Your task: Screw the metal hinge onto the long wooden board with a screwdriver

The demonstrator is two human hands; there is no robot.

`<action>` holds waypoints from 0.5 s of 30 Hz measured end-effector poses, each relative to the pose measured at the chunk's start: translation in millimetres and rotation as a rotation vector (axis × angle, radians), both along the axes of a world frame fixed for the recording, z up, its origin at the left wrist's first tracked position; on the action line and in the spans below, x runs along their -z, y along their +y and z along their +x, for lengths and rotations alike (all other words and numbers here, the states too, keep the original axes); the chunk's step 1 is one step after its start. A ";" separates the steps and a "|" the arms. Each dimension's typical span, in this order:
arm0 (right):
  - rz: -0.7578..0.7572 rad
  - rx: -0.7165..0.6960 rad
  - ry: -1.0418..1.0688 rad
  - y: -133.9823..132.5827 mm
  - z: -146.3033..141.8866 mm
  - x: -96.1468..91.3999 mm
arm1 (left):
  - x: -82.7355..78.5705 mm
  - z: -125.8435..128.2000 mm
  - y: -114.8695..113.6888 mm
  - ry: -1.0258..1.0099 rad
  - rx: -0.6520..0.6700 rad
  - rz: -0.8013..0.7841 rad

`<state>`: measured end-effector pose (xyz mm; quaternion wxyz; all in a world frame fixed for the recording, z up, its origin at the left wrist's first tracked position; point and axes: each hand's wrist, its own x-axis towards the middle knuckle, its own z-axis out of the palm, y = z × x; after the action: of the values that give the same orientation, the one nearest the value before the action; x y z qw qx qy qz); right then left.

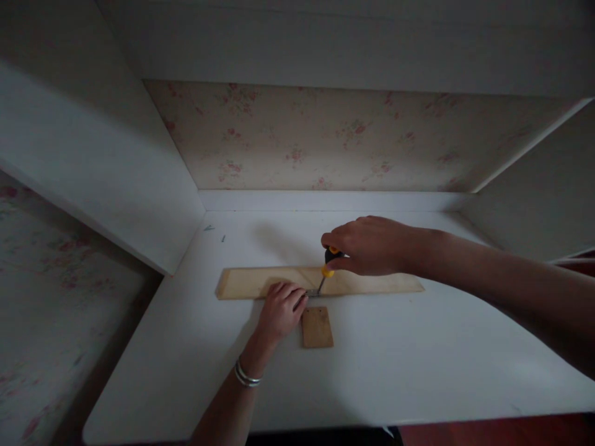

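Note:
A long pale wooden board (251,283) lies flat across the white desk. My left hand (281,310) rests on its near edge, fingers curled and pressed onto a small metal hinge (312,293); the fingers partly cover the hinge. My right hand (372,244) is wrapped round the black and yellow handle of a screwdriver (330,263). The shaft slants down to the left, its tip at the right part of the hinge. Just in front of the board is a small brown wooden block (317,328) with small dark marks near its far edge, close to my left fingers.
Two small dark pieces, perhaps screws (209,228), lie at the back left of the white desk (395,359). White panels (116,155) rise on the left and right, with a raised ledge (334,200) along the back. A flowered wall (297,136) stands behind.

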<state>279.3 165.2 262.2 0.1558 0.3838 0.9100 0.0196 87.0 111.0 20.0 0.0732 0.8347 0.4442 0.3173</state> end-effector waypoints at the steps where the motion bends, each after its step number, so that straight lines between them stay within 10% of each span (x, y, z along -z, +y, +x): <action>1: 0.009 -0.008 -0.004 -0.1 -0.4 0.2 | 0.1 -0.1 -0.1 0.003 0.001 -0.001; 15: 0.161 -0.050 -0.087 0.8 -1.3 1.7 | -1.3 -0.5 -0.1 -0.035 0.026 0.033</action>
<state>278.0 166.0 260.6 0.1631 0.3709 0.9072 0.1134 86.5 110.9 21.2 0.0716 0.8358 0.4265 0.3383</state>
